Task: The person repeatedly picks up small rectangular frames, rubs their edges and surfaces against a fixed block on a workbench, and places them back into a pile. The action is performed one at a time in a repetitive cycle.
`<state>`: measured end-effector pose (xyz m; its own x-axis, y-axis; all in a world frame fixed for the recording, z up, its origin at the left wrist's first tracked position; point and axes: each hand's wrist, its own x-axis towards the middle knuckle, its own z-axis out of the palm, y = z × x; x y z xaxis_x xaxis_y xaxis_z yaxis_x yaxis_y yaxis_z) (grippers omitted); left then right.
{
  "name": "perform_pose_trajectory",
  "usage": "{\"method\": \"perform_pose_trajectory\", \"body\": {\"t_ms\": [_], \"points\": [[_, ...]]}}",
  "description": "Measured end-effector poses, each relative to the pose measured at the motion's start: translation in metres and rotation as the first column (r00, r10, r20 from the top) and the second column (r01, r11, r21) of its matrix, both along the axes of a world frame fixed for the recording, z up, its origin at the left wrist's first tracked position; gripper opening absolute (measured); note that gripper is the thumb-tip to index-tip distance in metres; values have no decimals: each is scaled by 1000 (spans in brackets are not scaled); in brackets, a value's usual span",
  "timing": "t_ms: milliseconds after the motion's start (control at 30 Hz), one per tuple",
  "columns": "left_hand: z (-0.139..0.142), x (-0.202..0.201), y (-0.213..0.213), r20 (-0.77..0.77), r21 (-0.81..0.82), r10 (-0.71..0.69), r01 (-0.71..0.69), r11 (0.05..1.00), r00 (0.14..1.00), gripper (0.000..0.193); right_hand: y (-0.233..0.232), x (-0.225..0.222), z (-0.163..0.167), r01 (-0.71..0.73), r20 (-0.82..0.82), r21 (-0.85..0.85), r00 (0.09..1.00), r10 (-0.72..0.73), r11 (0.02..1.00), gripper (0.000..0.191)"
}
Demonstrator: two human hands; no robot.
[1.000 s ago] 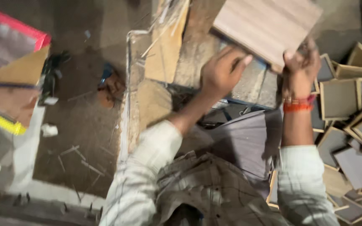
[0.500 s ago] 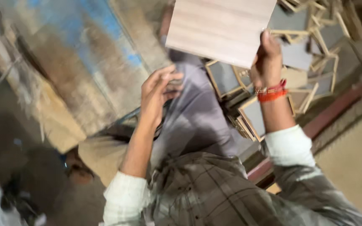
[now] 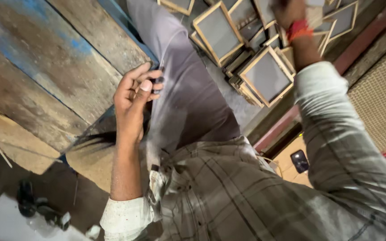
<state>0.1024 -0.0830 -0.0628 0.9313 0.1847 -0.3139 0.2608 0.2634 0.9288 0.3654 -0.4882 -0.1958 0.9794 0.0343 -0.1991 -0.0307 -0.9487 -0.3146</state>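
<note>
My left hand [image 3: 134, 99] hovers beside my thigh in grey trousers [image 3: 188, 89]. Its fingers are loosely curled, the thumb rests against the forefinger, and I see nothing held in it. My right hand [image 3: 289, 10] is raised at the top edge, blurred and partly cut off, with a red band [image 3: 299, 29] on the wrist. It grips the pale wooden board [image 3: 316, 3], of which only a sliver shows at the frame's top. Below that hand lies a heap of wooden frames with grey panels [image 3: 264, 76].
Worn wooden planks with blue paint [image 3: 45, 67] lie to the left. A reddish beam [image 3: 336, 67] runs diagonally on the right beside a woven mat [image 3: 376, 102]. A dark sandal [image 3: 27, 201] sits at the bottom left.
The view has swung further round. My right hand has lifted the board almost out of the frame. My left hand has come down from the board and curled beside my thigh.
</note>
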Motion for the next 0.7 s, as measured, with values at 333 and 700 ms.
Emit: {"method": "perform_pose_trajectory", "body": {"t_ms": [333,700], "points": [[-6,-1,-10,-43,43,-100,101,994,994,41,4,-198,-59,25,-247,-79,968,-44,997,26],[4,15,-30,227,949,-425,-297,-108,876,66,129,-128,176,-617,42,457,735,677,641,36]]}}
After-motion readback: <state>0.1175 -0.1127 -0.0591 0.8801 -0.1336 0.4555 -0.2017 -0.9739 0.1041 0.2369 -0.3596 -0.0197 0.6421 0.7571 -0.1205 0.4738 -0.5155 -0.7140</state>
